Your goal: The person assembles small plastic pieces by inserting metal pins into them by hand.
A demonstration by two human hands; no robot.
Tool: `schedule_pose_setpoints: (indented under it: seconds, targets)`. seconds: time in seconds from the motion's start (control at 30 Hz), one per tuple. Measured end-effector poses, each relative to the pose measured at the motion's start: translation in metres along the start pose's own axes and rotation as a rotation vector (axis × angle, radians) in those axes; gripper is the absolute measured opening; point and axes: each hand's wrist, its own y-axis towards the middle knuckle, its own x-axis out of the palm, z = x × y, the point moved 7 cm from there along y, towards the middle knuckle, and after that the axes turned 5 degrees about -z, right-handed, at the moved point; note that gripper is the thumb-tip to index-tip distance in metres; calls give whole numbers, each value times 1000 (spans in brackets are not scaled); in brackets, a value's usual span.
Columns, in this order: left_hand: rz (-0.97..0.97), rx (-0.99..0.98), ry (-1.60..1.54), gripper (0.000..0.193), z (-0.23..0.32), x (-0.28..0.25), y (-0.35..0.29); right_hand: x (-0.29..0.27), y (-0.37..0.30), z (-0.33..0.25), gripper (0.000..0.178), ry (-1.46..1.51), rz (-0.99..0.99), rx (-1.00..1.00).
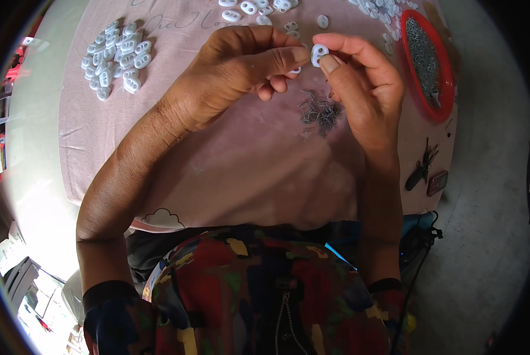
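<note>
Grey floor (484, 171) around a table under a pink cloth (241, 183); one head view, looking down.

Right hand (368, 89): thumb and index clamped on a small white plastic oval piece with two holes (319, 54), held up over the cloth, holed face toward the camera. Thumb covers its lower right part. Left hand (241, 62): thumb and index close together, tips right at the oval's left edge. Can't tell whether they touch it or pinch something small of their own; remaining fingers curled underneath.

Below the hands, near the right wrist: loose heap of small dark-grey metal coil-like parts (322, 115). More grey metal parts (422, 59) in a red oval plastic tray (447, 97) off to the right. White ovals piled at left (117, 53), more along the far edge (249, 7) and far right (376, 8). Black-handled hand tool (418, 176) and a small flat rectangular device (437, 183) lie at the right edge, well apart from the hands.

Doing this well, my read: pinch the oval by its rim, keep the thumb off the holes. Right hand steady as the fixture, left makes the fine moves. Light squeeze; smooth plastic could slip. Stay low over the cloth so drops don't bounce away.
</note>
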Motion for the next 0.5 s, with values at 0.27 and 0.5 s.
schedule_pose_setpoints:
  seconds: [0.27, 0.5]
  targets:
    - [54, 70, 145, 19, 5, -5, -3, -1, -1, 0, 17, -188, 54, -136]
    - [65, 30, 124, 17, 3, -15, 1, -12, 1, 25, 19, -685, -151, 47]
